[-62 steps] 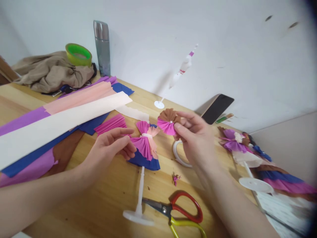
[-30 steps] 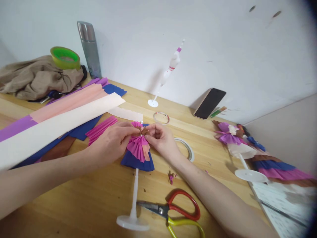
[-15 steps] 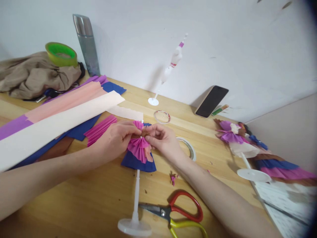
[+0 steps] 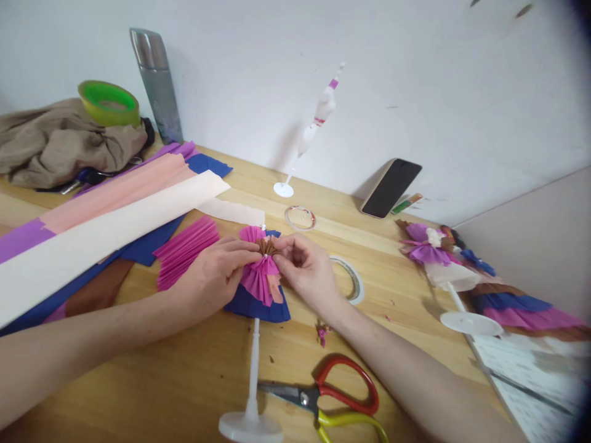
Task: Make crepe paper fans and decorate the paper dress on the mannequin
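Note:
Between my fingertips is a small pleated piece of brown crepe paper point(image 4: 266, 247), fanned out around a tiny white bead. My left hand point(image 4: 215, 267) pinches its left side, and my right hand point(image 4: 307, 264) pinches the right side. Beneath it spreads a pleated magenta crepe paper piece point(image 4: 258, 284) with a small peach strip. Lower down, a blue paper skirt point(image 4: 253, 311) flares out. All of this sits on a figure whose white plastic stand point(image 4: 253, 369) lies towards me. A folded magenta crepe strip point(image 4: 187, 249) rests left of my left hand.
Open scissors point(image 4: 318, 394) lie in front, near paper scraps point(image 4: 322, 332). A tape roll point(image 4: 355, 280) is beside my right wrist. Crepe sheets point(image 4: 115, 227) cover the left. Behind stand a bare white figure point(image 4: 318, 120), a phone point(image 4: 391, 187) and a bottle point(image 4: 159, 86). Dressed figures point(image 4: 429, 246) lie right.
The brown paper has fanned out wider, with its pleats and the white bead now showing. My left hand has shifted slightly down and left; the view has moved a little.

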The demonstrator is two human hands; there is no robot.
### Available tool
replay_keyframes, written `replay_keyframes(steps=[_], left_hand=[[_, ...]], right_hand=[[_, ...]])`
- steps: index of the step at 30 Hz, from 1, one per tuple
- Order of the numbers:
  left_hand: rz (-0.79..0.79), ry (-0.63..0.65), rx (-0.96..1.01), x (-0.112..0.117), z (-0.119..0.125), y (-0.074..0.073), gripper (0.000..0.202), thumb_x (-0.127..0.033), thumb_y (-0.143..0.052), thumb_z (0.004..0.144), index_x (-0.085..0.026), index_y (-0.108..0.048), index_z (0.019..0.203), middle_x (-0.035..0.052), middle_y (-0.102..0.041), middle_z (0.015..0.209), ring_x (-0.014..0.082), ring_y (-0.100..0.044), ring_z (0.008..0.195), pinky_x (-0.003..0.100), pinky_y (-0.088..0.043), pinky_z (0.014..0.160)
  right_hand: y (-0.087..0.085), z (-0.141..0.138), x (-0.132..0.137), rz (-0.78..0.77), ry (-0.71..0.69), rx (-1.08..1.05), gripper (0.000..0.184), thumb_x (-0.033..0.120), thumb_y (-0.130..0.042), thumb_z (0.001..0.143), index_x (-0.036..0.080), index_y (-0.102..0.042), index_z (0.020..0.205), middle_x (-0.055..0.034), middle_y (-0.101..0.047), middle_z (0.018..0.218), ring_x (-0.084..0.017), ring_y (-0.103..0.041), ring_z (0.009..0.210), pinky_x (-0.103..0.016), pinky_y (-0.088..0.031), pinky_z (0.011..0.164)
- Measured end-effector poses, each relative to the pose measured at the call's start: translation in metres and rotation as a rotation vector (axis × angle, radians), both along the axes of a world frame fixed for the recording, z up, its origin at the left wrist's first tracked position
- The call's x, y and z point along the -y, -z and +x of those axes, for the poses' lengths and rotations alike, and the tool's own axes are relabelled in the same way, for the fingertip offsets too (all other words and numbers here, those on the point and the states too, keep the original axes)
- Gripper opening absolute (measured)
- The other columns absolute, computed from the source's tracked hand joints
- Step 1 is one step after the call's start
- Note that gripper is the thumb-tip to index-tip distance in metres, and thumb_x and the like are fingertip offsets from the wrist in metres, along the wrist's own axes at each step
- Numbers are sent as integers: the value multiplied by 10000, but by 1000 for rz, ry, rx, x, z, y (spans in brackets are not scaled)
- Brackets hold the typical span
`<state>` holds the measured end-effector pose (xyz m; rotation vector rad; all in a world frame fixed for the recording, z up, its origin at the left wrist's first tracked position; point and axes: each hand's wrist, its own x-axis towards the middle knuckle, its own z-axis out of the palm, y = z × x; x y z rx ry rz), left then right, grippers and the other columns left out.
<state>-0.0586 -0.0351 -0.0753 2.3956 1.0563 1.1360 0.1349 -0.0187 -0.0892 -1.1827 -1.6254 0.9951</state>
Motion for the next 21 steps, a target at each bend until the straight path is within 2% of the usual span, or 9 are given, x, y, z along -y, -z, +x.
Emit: replay_keyframes(steps=[6, 13, 17, 21], left_hand=[[8, -10, -7, 1, 1, 5, 294, -61, -483, 879, -141, -754, 959, 121, -763, 1040, 222, -716, 973, 371, -602, 859], [-28, -71, 34, 2, 0, -4, 308, -29, -450, 851, -83, -747, 913, 150, -747, 1019, 209, -720, 932, 308, -595, 818], [-49, -122, 93, 0, -3, -8, 291, -32, -467, 848, -104, -748, 862, 107, -723, 920, 164, -699, 837, 257, -575, 744], [-116, -150, 130, -4, -6, -9, 293, -28, -474, 841, -142, -744, 850, 69, -717, 886, 150, -685, 826, 255, -559, 734]], right_hand=[[4, 3, -1, -5, -31, 53, 39, 210, -581, 733, 196, -562, 765, 30, -540, 633, -107, -463, 526, -240, -367, 514], [1, 3, 0, -13, -39, 60, 42, 207, -562, 727, 197, -566, 768, 34, -540, 629, -108, -473, 527, -235, -369, 513], [-1, 3, 0, -33, -36, 68, 52, 209, -564, 728, 195, -580, 776, 32, -550, 621, -107, -472, 517, -231, -369, 509], [-1, 3, -1, -29, -36, 76, 49, 225, -574, 728, 193, -576, 765, 25, -558, 635, -108, -478, 524, -229, -372, 508]])
